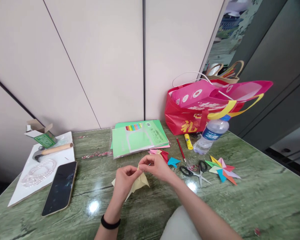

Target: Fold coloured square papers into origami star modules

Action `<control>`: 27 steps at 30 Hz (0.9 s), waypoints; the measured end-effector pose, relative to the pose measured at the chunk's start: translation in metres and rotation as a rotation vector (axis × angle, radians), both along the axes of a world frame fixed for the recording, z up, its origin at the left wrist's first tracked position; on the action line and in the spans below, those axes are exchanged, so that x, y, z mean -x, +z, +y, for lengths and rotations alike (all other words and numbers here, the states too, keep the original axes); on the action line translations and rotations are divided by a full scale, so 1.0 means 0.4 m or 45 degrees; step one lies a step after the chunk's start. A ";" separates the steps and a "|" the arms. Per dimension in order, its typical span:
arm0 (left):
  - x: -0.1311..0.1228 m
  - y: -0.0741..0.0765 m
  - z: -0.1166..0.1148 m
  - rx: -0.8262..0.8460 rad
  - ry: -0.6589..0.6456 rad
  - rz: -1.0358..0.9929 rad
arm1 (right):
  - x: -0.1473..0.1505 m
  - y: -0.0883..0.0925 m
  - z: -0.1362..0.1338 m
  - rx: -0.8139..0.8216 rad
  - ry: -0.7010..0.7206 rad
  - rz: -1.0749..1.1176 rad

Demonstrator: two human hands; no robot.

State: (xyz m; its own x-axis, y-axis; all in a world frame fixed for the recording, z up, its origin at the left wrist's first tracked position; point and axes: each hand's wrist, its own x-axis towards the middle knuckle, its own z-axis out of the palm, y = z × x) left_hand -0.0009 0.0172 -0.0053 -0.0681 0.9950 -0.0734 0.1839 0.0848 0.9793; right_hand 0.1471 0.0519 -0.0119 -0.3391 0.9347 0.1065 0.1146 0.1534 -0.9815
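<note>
Between my two hands is a pale yellow sheet of folded paper (pixel 140 182), creased and held just above the table. My left hand (pixel 125 181) pinches its upper part, thumb against fingers. From the other side my right hand (pixel 156 166) grips the paper's top tip, its fingertips meeting the left thumb. The exact fold under the fingers is hidden. Behind my right hand lie pink and red folded paper pieces (pixel 163 155) and a blue folded piece (pixel 173 162). Farther right rests a many-coloured paper star (pixel 223 169).
Black-handled scissors (pixel 198 174), a red pencil (pixel 181 149), a yellow glue stick (pixel 188 141) and a water bottle (pixel 211 135) are at right, before a red bag (pixel 185 115). Green paper packs (pixel 137 138) lie behind. Left are a phone (pixel 60 187), a hammer (pixel 52 150) and a small box (pixel 43 135).
</note>
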 end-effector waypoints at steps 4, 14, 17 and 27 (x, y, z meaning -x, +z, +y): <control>-0.006 0.001 -0.003 0.030 -0.012 -0.016 | 0.003 -0.006 0.000 0.013 -0.013 0.015; -0.005 0.001 -0.008 0.050 -0.049 -0.062 | 0.008 0.006 -0.006 0.040 0.039 0.070; -0.004 -0.003 -0.007 0.051 -0.046 -0.083 | 0.008 0.008 -0.007 0.049 0.036 0.068; -0.006 -0.002 -0.006 0.050 -0.057 -0.234 | 0.014 0.011 -0.014 -0.057 0.016 -0.080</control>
State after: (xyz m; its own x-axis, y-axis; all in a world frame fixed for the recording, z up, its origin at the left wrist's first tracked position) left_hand 0.0014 0.0147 -0.0061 -0.0059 0.9929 -0.1192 0.0063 0.1192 0.9928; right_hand 0.1416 0.0465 -0.0076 -0.3577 0.9253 0.1262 0.1734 0.1986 -0.9646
